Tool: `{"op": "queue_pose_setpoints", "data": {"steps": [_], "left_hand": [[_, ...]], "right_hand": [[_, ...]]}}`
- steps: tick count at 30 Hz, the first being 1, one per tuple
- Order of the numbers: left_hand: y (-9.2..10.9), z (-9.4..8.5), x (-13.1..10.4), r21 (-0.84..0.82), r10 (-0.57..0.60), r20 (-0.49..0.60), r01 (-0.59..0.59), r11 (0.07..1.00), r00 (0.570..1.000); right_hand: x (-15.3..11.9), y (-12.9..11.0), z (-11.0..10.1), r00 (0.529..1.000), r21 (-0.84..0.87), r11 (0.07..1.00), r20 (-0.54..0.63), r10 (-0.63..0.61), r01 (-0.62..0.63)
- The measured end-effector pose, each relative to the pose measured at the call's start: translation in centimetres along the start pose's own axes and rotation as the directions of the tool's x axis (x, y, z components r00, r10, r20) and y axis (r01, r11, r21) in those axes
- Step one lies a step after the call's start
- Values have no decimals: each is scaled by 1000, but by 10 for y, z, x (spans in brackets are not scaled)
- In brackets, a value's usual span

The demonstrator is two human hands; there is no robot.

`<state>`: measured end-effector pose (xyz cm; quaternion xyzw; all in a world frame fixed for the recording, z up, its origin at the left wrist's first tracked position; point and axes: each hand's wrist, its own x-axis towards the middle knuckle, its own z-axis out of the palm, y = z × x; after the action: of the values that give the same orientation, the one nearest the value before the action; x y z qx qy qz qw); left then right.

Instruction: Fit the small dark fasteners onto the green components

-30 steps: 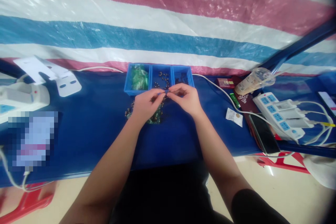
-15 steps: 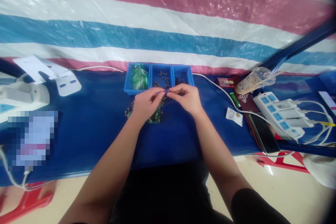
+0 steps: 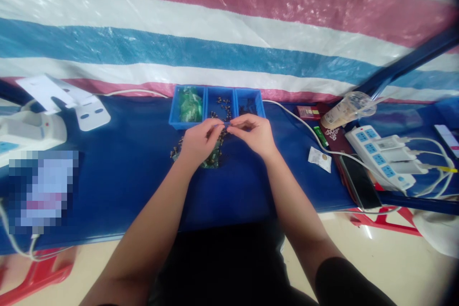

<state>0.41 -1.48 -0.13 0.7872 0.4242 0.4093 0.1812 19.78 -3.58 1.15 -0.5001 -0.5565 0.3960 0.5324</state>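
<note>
My left hand (image 3: pixel 202 141) and my right hand (image 3: pixel 254 134) meet fingertip to fingertip over the front of a blue three-part tray (image 3: pixel 175 122). Each pinches thumb against finger; whatever lies between the tips is too small to name. Beneath my left hand is a green plastic bag (image 3: pixel 212 158) with small brass-and-dark parts around it. Similar small parts (image 3: pixel 224 101) lie in the tray's middle compartment. The left compartment holds a green bag (image 3: pixel 190 105), and the right one holds small dark pieces (image 3: pixel 247 104), partly hidden by my right hand.
On the right are a drink cup (image 3: pixel 346 111), a white power strip (image 3: pixel 380 158), a dark phone (image 3: pixel 360 181) and a small white packet (image 3: pixel 319 159). A white stand (image 3: pixel 91 114) and a blurred-out phone (image 3: pixel 48 189) are on the left. Cables cross the blue table (image 3: pixel 118 177).
Almost nothing differs. Both hands keep their pinch at the same spot, with only a very slight shift of the fingertips.
</note>
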Motion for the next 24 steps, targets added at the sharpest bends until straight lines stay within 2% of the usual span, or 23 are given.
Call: {"op": "queue_pose_setpoints", "data": {"steps": [8,17,24], "left_hand": [[-3,3,1,-8,0,-51,0,1000,999],[-2,2,-1,14,-10,12,10,1000,1000],[-2,0,-1,54,15,45,-17,998,999]], "right_hand": [[0,-3,0,999,-10,1000,-27,24,-24],[1,1,1,1000,24,1000,30,6,-7],[1,-1,2,1000,19,1000,-2,-7,7]]}}
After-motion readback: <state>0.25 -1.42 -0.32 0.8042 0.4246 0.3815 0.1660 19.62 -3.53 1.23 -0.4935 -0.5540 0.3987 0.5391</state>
